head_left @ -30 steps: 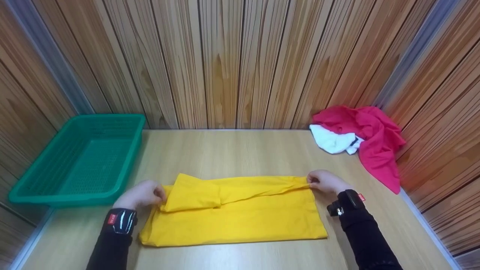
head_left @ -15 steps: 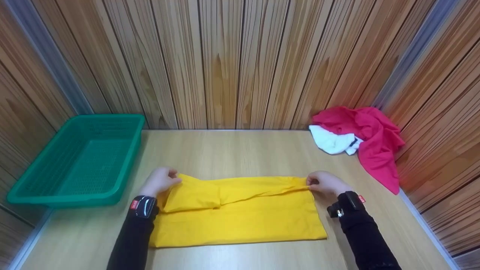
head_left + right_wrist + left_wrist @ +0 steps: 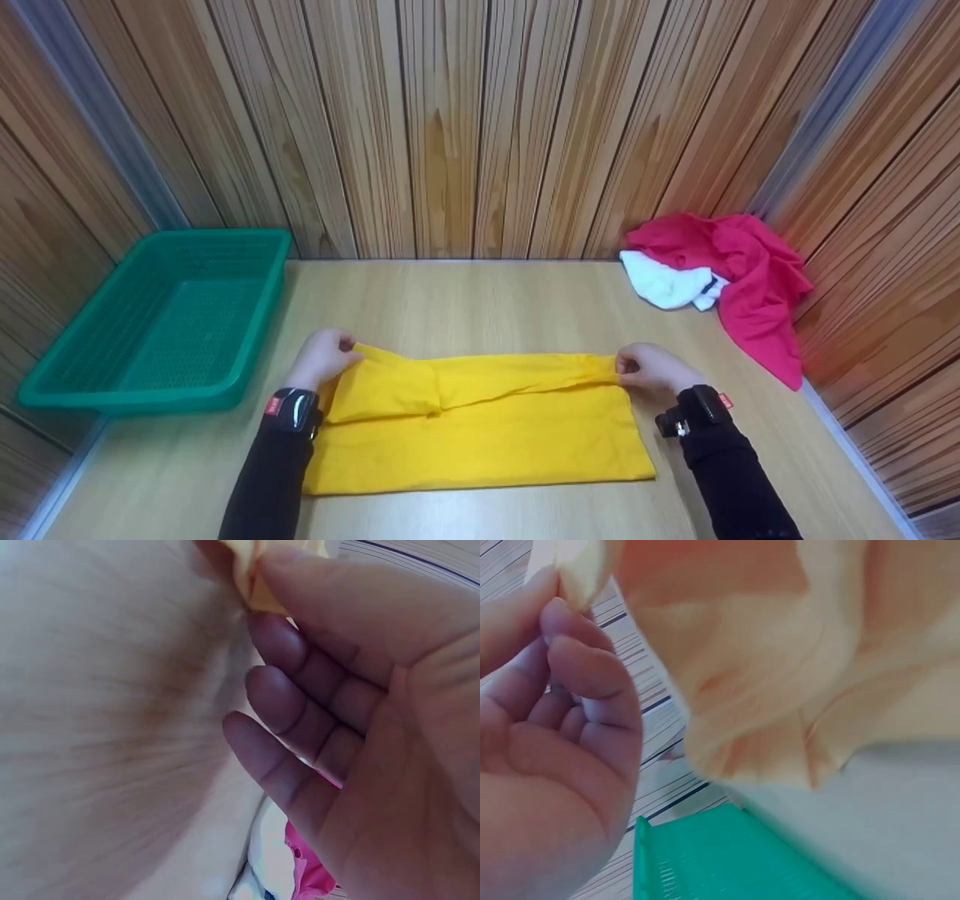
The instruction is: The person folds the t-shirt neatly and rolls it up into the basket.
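Note:
A yellow cloth garment (image 3: 480,442), folded into a wide rectangle, lies on the table with a loose flap along its far side. At the far left corner my left hand (image 3: 322,358) pinches the flap's edge; in the left wrist view the thumb and index finger of this hand (image 3: 562,712) grip the raised fabric (image 3: 735,652). My right hand (image 3: 652,366) pinches the far right corner. The right wrist view shows the cloth (image 3: 270,596) between thumb and forefinger, the other fingers (image 3: 277,701) loosely bent below. Parts of the left edge are hidden behind my left wrist.
A green plastic basket (image 3: 255,337) stands at the left by the wall. At the back right lies a crumpled red cloth (image 3: 757,270) with a white cloth (image 3: 664,279) partly under it. Wood-grain walls (image 3: 480,135) border the table (image 3: 465,307) at the back and sides.
My left hand has moved right and away from me, from the left edge to the flap's far left corner, which it now pinches. My right hand keeps its hold in the same place.

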{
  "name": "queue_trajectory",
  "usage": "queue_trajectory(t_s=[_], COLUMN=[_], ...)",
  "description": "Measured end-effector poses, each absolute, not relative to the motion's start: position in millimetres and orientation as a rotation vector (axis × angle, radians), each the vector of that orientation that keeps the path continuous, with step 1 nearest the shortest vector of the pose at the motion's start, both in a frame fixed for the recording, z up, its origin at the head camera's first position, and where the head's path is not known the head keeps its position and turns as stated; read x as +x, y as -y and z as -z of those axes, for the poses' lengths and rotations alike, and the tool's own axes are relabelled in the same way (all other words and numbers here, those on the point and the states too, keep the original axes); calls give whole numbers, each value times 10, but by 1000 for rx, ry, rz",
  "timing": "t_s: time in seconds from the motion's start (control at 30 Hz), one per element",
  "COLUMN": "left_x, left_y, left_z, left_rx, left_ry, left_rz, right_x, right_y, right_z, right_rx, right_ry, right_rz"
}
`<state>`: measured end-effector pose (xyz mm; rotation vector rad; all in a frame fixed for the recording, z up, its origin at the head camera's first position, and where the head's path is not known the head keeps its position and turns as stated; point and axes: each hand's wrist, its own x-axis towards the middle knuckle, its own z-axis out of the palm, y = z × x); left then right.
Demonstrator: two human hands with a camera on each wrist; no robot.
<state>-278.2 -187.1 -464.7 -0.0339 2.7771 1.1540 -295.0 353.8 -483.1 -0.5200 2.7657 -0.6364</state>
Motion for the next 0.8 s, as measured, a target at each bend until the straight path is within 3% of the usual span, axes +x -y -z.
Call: queue_trajectory(t_s=[0.47, 0.8], left_x=[-2975, -3053], left_y=[1815, 1709], left_z=[4124, 4051], left_rx=[-82, -112], left_ry=[-3092, -3242], left_rz=[-1306, -1481], right_x=[-3248, -3399], right_y=[-3457, -3322], right_z=[4406, 4319], right_rx=[-617, -374], right_ry=[-3058, -3085], right_rz=[658, 573])
